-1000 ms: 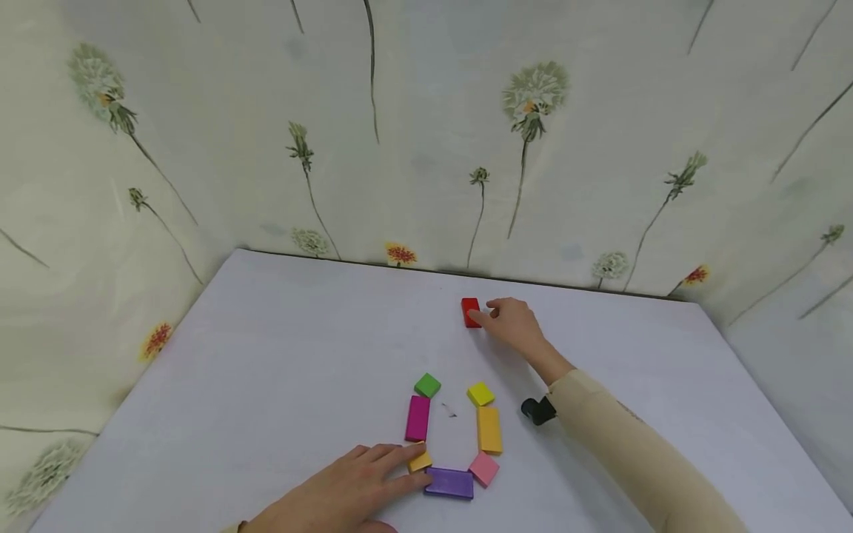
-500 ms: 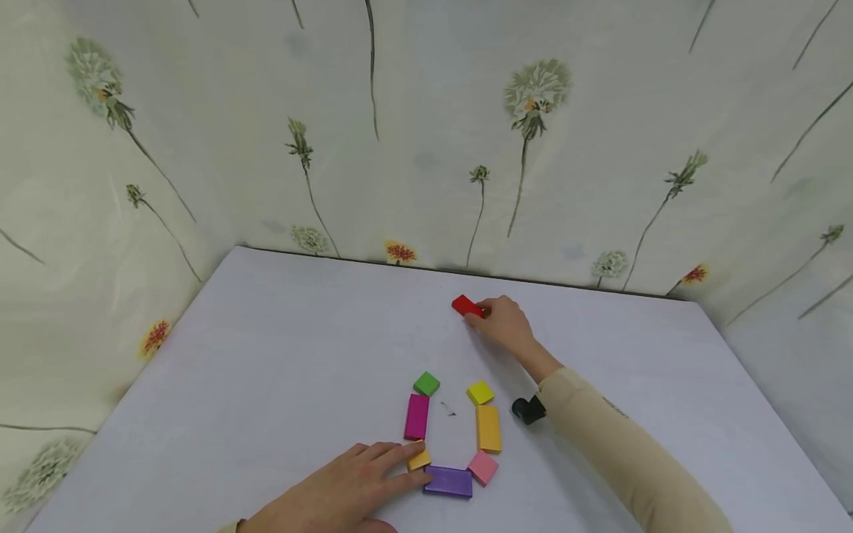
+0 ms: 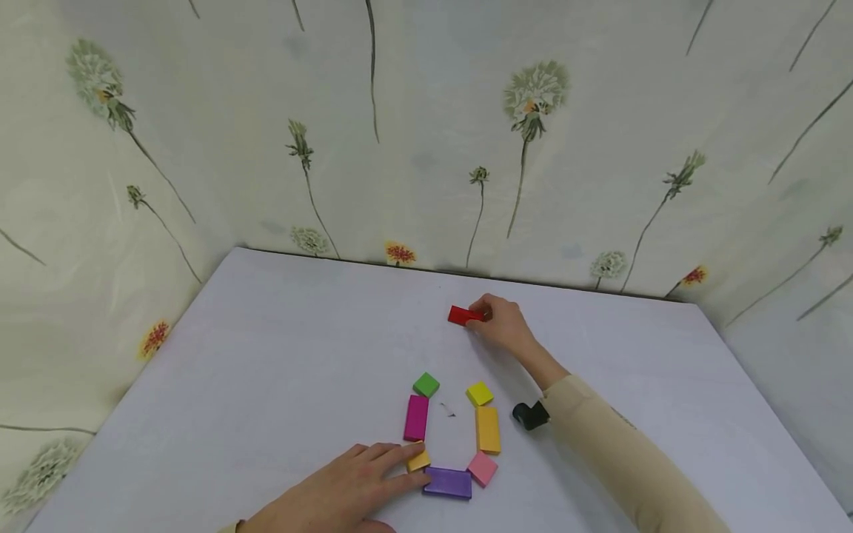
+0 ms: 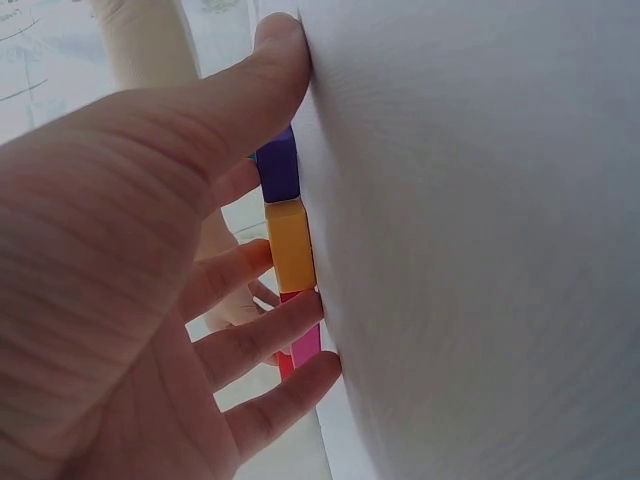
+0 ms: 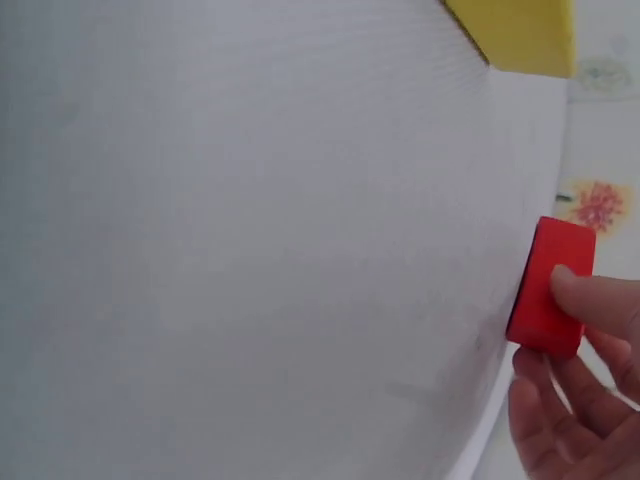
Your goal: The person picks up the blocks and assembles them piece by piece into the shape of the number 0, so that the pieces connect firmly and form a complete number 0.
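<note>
Toward the back of the table, my right hand (image 3: 504, 326) pinches a red block (image 3: 460, 315) between thumb and fingers. In the right wrist view the thumb lies on one face of the red block (image 5: 553, 285). My left hand (image 3: 343, 481) rests at the front with its fingers spread and fairly straight. Its fingertips touch the small orange block (image 3: 418, 460) and the left end of the purple block (image 3: 448, 483). In the left wrist view the orange block (image 4: 291, 245) stands beside those fingers, with the purple block (image 4: 279, 165) next to it.
A U-shaped outline on the white table (image 3: 300, 355) includes a magenta block (image 3: 416, 417), a green block (image 3: 426, 384), a yellow block (image 3: 480, 394), a yellow-orange block (image 3: 488, 430) and a pink block (image 3: 483, 468). A black object (image 3: 529, 416) sits by the right sleeve. Flowered cloth (image 3: 426, 148) hangs behind.
My right hand has taken hold of the red block and turned it from lengthwise to nearly crosswise, shifting it slightly left. The left hand has stayed in place.
</note>
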A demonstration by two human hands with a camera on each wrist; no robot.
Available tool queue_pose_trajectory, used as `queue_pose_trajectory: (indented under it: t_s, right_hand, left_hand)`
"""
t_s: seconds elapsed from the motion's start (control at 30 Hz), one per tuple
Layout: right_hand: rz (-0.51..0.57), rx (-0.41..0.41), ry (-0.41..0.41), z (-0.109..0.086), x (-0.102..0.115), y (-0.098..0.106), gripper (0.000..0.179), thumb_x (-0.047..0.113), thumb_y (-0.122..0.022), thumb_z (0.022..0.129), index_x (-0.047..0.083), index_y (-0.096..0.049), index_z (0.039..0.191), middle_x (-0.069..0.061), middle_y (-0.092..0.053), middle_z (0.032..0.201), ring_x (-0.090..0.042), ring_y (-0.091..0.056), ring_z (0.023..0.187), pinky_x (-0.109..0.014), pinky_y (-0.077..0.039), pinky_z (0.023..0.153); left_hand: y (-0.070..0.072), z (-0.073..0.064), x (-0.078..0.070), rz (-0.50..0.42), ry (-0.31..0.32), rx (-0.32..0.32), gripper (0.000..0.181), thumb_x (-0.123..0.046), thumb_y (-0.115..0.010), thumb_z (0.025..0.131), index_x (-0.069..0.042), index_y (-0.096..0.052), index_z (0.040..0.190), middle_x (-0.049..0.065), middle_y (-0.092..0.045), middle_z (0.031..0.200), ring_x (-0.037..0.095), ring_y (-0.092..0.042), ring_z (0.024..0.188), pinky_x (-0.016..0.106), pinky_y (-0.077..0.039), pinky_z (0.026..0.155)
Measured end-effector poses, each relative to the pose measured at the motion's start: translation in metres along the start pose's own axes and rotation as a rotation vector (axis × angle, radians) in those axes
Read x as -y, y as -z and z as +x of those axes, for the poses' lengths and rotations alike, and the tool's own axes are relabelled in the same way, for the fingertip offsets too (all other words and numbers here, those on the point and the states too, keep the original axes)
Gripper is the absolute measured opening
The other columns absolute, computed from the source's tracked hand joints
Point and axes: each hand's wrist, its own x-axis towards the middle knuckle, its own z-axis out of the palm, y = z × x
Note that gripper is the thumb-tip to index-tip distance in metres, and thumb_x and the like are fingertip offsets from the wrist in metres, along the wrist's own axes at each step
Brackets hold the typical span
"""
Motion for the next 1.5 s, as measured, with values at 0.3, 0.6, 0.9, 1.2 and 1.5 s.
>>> queue_pose_trajectory:
  t_s: [0.3, 0.6, 0.9, 1.2, 1.5]
  right_hand:
    - [0.095, -0.032, 0.049, -0.006, -0.01, 0.001, 0.025, 0.017, -0.067, 0.094, 0.013, -0.066, 0.118, -0.01, -0.068, 0.111, -0.026, -0.062, 0.099, -0.039, -0.052, 0.084]
    - [0.22, 0.041, 0.038, -0.017, -0.004, 0.014, 0.029, 0.022, -0.067, 0.094, 0.013, -0.065, 0.122, -0.009, -0.067, 0.115, -0.025, -0.063, 0.098, -0.035, -0.054, 0.08]
    - [0.278, 0.099, 0.06, -0.024, -0.001, 0.021, 0.029, 0.023, -0.067, 0.094, 0.016, -0.065, 0.122, -0.007, -0.067, 0.113, -0.023, -0.064, 0.097, -0.036, -0.053, 0.081]
    - [0.274, 0.142, 0.075, -0.032, 0.004, 0.023, 0.028, 0.023, -0.068, 0.094, 0.017, -0.065, 0.121, -0.004, -0.068, 0.11, -0.021, -0.063, 0.095, -0.039, -0.053, 0.08]
    - [0.267, 0.213, 0.101, -0.039, 0.004, 0.02, 0.027, 0.022, -0.067, 0.094, 0.016, -0.066, 0.12, -0.002, -0.068, 0.106, -0.02, -0.063, 0.094, -0.033, -0.052, 0.079]
  left_hand:
    - [-0.001, -0.001, 0.001, -0.003, -0.01, -0.006, 0.064, -0.054, -0.059, 0.091, -0.032, -0.041, 0.148, -0.003, -0.034, 0.153, 0.014, -0.047, 0.124, 0.038, -0.048, 0.091]
    - [-0.002, -0.002, 0.0, 0.026, -0.021, -0.025, 0.064, -0.054, -0.058, 0.091, -0.031, -0.04, 0.149, -0.002, -0.033, 0.154, 0.015, -0.048, 0.124, 0.037, -0.048, 0.091]
    - [-0.001, -0.002, 0.0, 0.003, 0.004, 0.002, 0.065, -0.057, -0.054, 0.091, -0.033, -0.039, 0.149, -0.004, -0.031, 0.155, 0.015, -0.046, 0.125, 0.039, -0.048, 0.092]
    - [0.0, -0.001, -0.001, 0.003, 0.006, -0.005, 0.065, -0.055, -0.056, 0.092, -0.033, -0.038, 0.15, -0.003, -0.032, 0.154, 0.015, -0.046, 0.125, 0.039, -0.048, 0.093]
    - [-0.001, -0.001, -0.002, 0.012, 0.008, 0.004, 0.065, -0.056, -0.055, 0.092, -0.033, -0.038, 0.149, -0.003, -0.031, 0.155, 0.015, -0.045, 0.125, 0.039, -0.048, 0.093]
